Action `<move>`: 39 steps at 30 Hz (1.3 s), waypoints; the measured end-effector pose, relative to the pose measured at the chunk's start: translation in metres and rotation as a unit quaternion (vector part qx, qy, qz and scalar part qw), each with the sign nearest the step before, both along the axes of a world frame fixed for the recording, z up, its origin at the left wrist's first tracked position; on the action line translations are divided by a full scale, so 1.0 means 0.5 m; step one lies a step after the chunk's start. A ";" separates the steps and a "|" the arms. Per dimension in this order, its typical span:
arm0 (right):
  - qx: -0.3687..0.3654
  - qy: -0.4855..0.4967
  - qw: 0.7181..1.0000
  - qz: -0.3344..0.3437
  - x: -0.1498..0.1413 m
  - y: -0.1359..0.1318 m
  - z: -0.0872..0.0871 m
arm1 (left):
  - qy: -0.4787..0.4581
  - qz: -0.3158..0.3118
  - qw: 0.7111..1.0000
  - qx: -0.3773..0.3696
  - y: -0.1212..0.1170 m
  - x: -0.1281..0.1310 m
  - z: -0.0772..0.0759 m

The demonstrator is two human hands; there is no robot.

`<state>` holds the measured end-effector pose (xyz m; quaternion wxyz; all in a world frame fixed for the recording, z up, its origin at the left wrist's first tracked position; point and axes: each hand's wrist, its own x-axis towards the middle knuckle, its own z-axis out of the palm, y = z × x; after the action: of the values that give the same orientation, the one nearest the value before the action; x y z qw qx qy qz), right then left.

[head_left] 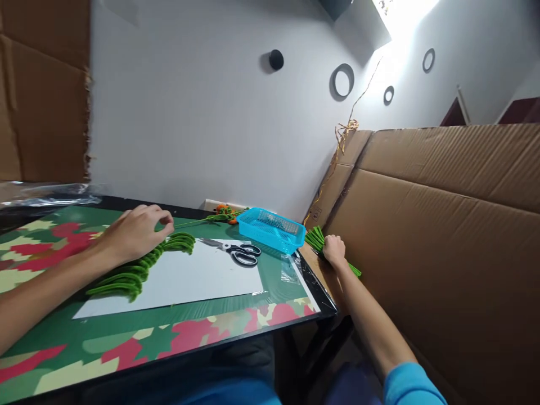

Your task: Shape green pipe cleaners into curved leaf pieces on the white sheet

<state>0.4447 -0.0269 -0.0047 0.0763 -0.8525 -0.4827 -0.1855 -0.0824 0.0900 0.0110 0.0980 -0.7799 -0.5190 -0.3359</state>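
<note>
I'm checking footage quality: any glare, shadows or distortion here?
Head view: glare washes out part of the wall at upper right; the black knob casts a soft shadow leftward; clear plastic at left glints; the left forearm looks stretched toward the frame edge.

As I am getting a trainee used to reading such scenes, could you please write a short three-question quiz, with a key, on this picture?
1. True or false: the scissors lie outside the blue basket.
2. Where is the bundle of straight green stems?
A) under the scissors
B) at the right hand
C) inside the blue basket
3. Fill in: the curved green pieces lie nearer the ____ hand than the other.

Key:
1. True
2. B
3. Left
</note>
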 end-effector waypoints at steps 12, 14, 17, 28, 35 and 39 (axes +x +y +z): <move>-0.037 0.082 0.995 -0.031 0.028 0.028 0.018 | 0.006 -0.066 0.998 -0.016 -0.030 0.010 -0.008; -0.027 0.078 0.996 -0.030 0.025 0.027 0.027 | 0.004 -0.084 0.996 -0.003 -0.026 0.010 -0.011; -0.011 0.072 0.997 -0.037 0.023 0.024 0.047 | 0.007 -0.100 0.995 0.012 -0.024 0.007 -0.015; 0.118 -0.014 0.993 0.013 -0.035 0.014 0.151 | -0.007 -0.122 0.992 0.009 -0.031 0.016 -0.007; 0.222 0.024 0.913 0.342 -0.243 0.022 0.202 | -0.088 -0.210 0.974 -0.001 -0.086 0.045 0.013; 0.058 0.070 0.833 0.546 -0.373 0.031 0.171 | -0.165 -0.259 0.952 -0.003 -0.107 0.063 0.021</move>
<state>0.2584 -0.0116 0.0808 0.2486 -0.4551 -0.8512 -0.0811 -0.0507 0.0363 0.0215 -0.0812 -0.8215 -0.3091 -0.4722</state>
